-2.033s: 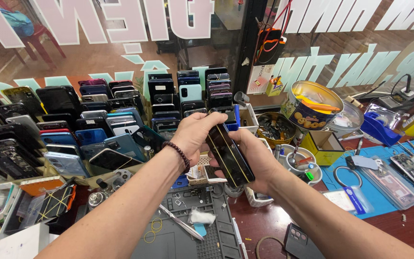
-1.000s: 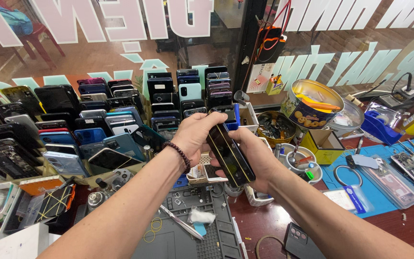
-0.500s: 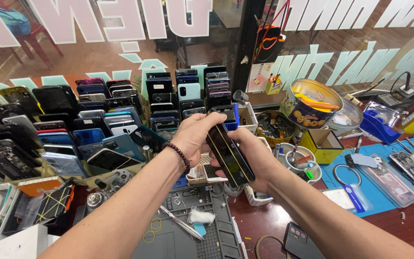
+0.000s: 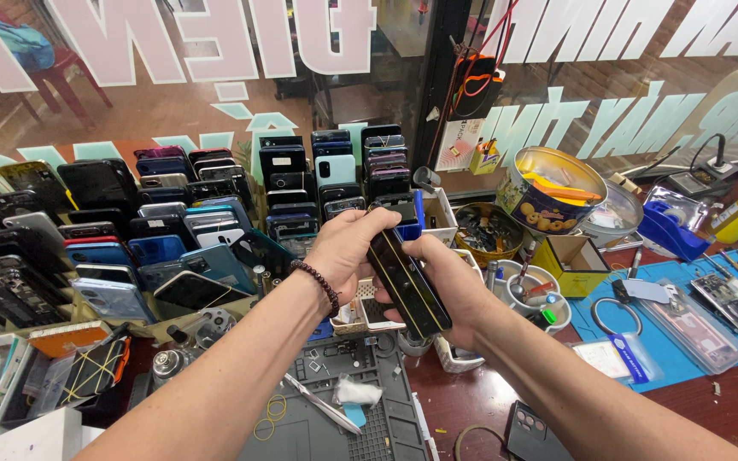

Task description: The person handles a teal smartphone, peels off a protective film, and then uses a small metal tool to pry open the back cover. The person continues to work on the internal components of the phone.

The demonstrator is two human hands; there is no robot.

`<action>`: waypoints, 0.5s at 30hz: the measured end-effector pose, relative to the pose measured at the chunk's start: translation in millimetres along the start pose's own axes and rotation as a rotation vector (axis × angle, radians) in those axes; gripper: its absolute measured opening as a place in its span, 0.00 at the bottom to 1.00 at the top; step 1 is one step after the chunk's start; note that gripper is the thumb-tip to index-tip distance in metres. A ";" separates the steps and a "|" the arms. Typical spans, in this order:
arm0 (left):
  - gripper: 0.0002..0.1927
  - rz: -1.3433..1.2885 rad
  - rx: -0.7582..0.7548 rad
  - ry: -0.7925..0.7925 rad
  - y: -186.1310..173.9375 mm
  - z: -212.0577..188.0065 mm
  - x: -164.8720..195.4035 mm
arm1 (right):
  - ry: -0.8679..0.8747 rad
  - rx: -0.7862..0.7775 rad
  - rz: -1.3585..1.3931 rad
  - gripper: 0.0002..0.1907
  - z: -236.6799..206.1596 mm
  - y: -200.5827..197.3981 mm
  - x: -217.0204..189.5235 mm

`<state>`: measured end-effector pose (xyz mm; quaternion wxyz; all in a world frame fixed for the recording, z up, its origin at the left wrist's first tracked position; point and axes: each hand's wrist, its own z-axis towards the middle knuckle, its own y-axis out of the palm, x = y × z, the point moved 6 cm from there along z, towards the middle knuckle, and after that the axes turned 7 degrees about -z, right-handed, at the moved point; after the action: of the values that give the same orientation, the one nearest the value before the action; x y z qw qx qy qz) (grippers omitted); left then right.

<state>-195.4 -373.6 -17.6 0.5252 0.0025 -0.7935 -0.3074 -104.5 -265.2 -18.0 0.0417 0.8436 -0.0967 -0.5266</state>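
Black phone (image 4: 407, 286) sits where it did a second ago, held tilted above the worktop (image 4: 471, 401) between my left hand (image 4: 348, 248) and right hand (image 4: 446, 286), fingers of both pinching its edges, so I judge the handling has barely advanced.

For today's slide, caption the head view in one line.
Both hands, left and right, grip a dark phone above a cluttered repair bench.

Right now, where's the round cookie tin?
In the head view, the round cookie tin sits upper right of both hands, by the window, just behind the small yellow box.
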 end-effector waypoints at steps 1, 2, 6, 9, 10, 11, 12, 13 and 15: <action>0.17 -0.002 -0.001 -0.001 0.0 0.3 -0.1 | 0.004 0.003 0.002 0.24 0.2 -0.3 0.3; 0.17 -0.003 -0.001 -0.002 0.1 0.5 -0.2 | 0.009 0.007 0.004 0.24 0.4 -0.7 0.7; 0.17 0.003 -0.011 0.006 0.7 1.2 0.6 | -0.002 -0.007 0.005 0.24 1.0 -0.7 0.5; 0.17 0.009 0.006 -0.005 -0.3 0.8 0.0 | -0.002 -0.010 0.003 0.24 1.7 -0.8 0.8; 0.17 0.008 0.001 0.001 -0.1 0.7 0.6 | -0.003 -0.013 0.007 0.23 2.1 -0.5 0.8; 0.17 0.007 -0.005 0.006 0.1 0.7 1.5 | -0.004 -0.015 0.011 0.23 2.4 -0.2 0.6; 0.17 0.007 -0.011 0.011 0.7 0.3 1.7 | -0.005 -0.017 0.004 0.24 2.1 -0.4 0.7; 0.17 0.011 -0.009 0.004 0.4 -0.2 1.4 | -0.004 -0.020 -0.004 0.24 1.9 -0.2 0.6; 0.17 0.020 -0.007 -0.009 -0.3 -0.9 1.5 | -0.006 -0.022 -0.010 0.24 1.5 0.4 0.0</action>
<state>-195.4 -374.8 -16.2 0.5247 -0.0088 -0.7948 -0.3048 -105.9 -265.6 -18.7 0.0479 0.8419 -0.0869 -0.5305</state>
